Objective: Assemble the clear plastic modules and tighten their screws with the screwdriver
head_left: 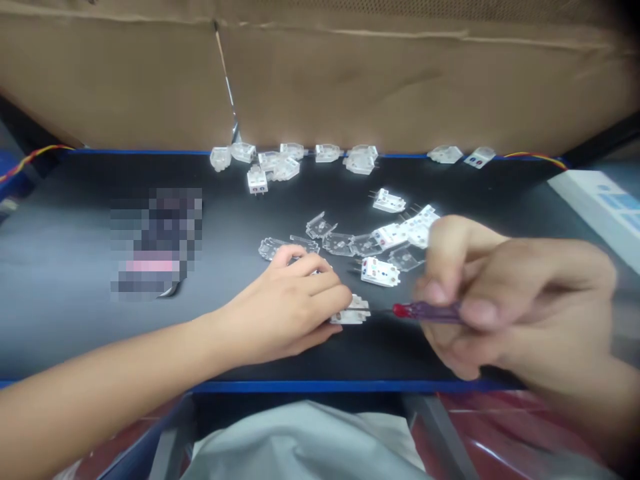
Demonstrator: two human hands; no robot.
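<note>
- The left hand is covering one end of the white plug part; the screwdriver's tip is blurring.
- That part is lying on the black table, showing a stepped end.
- Left fingers are pinching it; the right hand is clasping the purple handle.

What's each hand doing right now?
Left hand: closed on a small white plug piece.
Right hand: closed around a screwdriver with a red collar.
</note>
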